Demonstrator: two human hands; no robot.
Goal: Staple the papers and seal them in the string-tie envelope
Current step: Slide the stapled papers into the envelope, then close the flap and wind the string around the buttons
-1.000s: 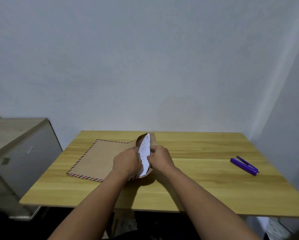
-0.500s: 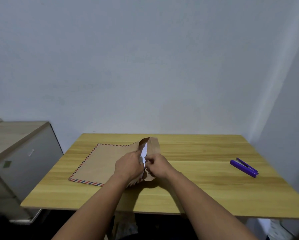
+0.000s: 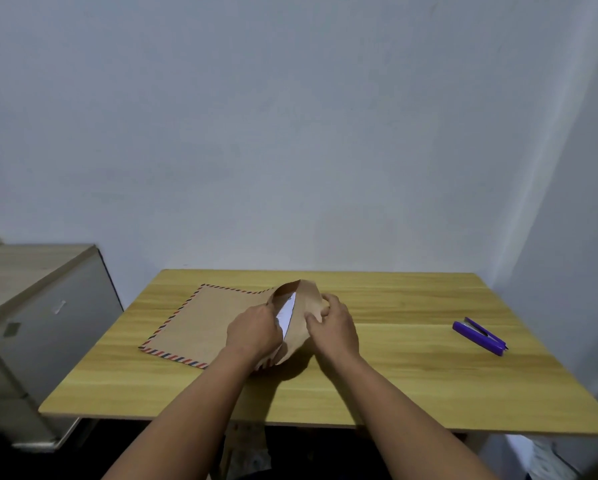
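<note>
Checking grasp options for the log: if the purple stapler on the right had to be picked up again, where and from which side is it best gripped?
Probably across the middle of the stapler's body, coming from above with the right hand. It lies flat and slanted on the table, clear of the envelope, its long sides exposed for a pinch.

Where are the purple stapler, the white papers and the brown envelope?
stapler (image 3: 478, 336): head view, middle of its purple body.
papers (image 3: 288, 313): head view, white edge showing in the envelope's mouth.
envelope (image 3: 207, 320): head view, flat brown face.
</note>
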